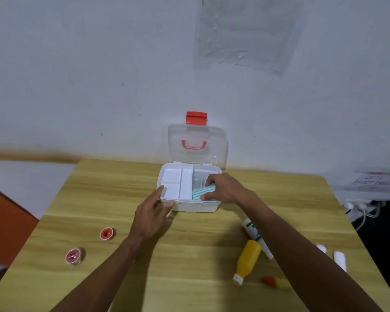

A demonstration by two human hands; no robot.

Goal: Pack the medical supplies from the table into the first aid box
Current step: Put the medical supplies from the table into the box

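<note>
White first aid box (pixel 196 204) sits at the far middle of the wooden table (pixel 99 199), against the wall, with its clear lid (pixel 197 143) standing upright and open; a red latch (pixel 196 118) tops the lid and a red handle (pixel 193 145) shows through it. A white divided tray (pixel 176 183) fills the left half of the box. Right hand (pixel 223 188) reaches into the right half, fingers closed around a green-and-white striped packet (pixel 202 192), which lies inside the box against the near wall. Left hand (pixel 151 212) rests at the near left corner of the box, fingers spread apart and touching the rim, holding nothing. Left on the table, near side: two red tape rolls, one (pixel 107 233) farther and one (pixel 74 256) nearer, well apart from the box. Right of centre: an orange bottle (pixel 248 260) lying on its side with its white cap toward the near edge, just beside a white tube (pixel 253 233) with green print. A small red-and-yellow item (pixel 275 282) lies near the bottle's cap; blurred, type unclear. Two white containers (pixel 339 260) lie beyond the right forearm, partly hidden.
</note>
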